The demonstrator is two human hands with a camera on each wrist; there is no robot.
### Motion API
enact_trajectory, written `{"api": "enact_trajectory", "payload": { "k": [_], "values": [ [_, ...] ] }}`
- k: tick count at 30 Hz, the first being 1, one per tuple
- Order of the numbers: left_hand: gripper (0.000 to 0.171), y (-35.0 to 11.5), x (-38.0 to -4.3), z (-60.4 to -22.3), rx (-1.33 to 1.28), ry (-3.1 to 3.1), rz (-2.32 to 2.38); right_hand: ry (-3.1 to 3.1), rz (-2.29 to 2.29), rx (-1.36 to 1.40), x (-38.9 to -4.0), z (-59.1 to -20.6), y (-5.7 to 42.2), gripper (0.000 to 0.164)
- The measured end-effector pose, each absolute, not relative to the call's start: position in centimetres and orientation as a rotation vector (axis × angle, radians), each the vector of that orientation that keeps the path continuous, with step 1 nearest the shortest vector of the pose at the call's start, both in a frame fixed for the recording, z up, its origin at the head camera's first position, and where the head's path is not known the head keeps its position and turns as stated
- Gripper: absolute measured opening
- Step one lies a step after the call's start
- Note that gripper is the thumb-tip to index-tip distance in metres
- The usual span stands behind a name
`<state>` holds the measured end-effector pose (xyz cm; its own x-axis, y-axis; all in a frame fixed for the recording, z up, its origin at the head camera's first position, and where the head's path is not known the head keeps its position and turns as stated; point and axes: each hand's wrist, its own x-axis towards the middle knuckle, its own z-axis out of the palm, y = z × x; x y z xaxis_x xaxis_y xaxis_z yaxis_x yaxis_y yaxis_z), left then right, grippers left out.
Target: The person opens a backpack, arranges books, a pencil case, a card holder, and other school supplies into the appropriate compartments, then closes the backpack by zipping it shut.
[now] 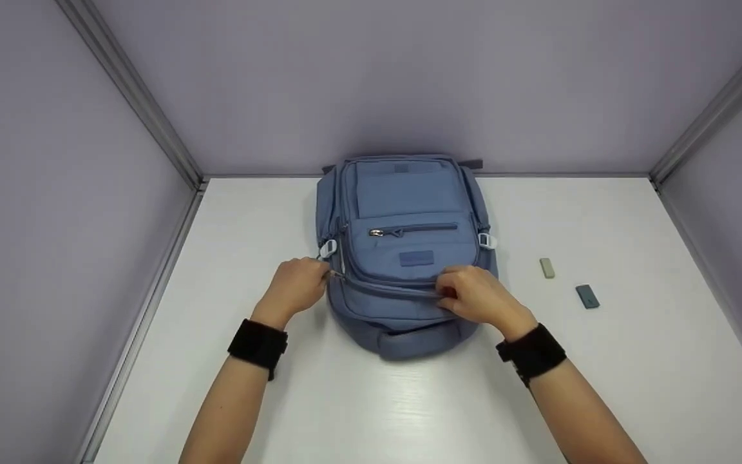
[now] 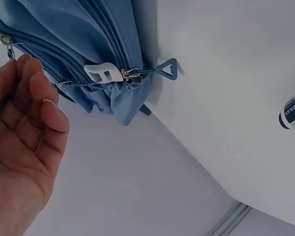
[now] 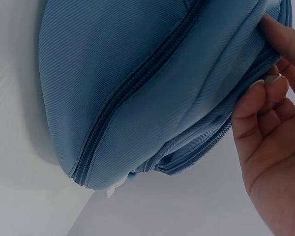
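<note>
A blue backpack (image 1: 403,193) lies on the white table, its top handle (image 1: 419,343) toward the near side. At its left edge, my left hand (image 1: 297,283) pinches a zipper pull (image 2: 10,49) between thumb and fingertips. My right hand (image 1: 474,293) grips the fabric edge along the same front compartment, on the right. Thumb and fingers (image 3: 250,98) close around that edge in the right wrist view, where the zipper teeth (image 3: 219,135) are parted. White buckles (image 1: 487,241) sit on both sides of the backpack. A short front pocket zipper (image 1: 416,229) runs across its middle.
Right of the backpack lie a small beige block (image 1: 547,268) and a dark green rectangular piece (image 1: 587,296). A white cylinder with a black label (image 2: 292,110) shows in the left wrist view. Grey panels (image 1: 409,84) wall the table at the back and sides.
</note>
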<state>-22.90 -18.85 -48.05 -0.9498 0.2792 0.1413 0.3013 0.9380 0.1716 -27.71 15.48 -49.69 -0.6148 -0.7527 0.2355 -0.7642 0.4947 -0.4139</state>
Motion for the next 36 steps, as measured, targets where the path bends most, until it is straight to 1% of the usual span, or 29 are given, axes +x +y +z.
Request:
{"api": "enact_trajectory", "payload": {
  "k": [8, 18, 28, 36],
  "values": [
    [0.016, -18.8, -24.0, -49.4, -0.424, -2.861, -0.141, -2.685, 0.752, 1.371, -27.7, -49.8, 15.5, 0.015],
    [0.001, -18.7, -25.8, -51.0, -0.312, -2.839, -0.01, -2.7, 0.724, 1.371, -27.3, -49.6, 15.6, 0.015],
    [0.005, -18.5, -27.9, -51.6, -0.266, -2.835, 0.063, -2.742, 0.733, 1.357, -26.8, -49.3, 15.9, 0.016],
    [0.015, -18.5, -29.0, -52.0, -0.26, -2.816, 0.004, -2.734, 0.746, 1.384, -26.5, -49.2, 15.9, 0.02]
  ]
}}
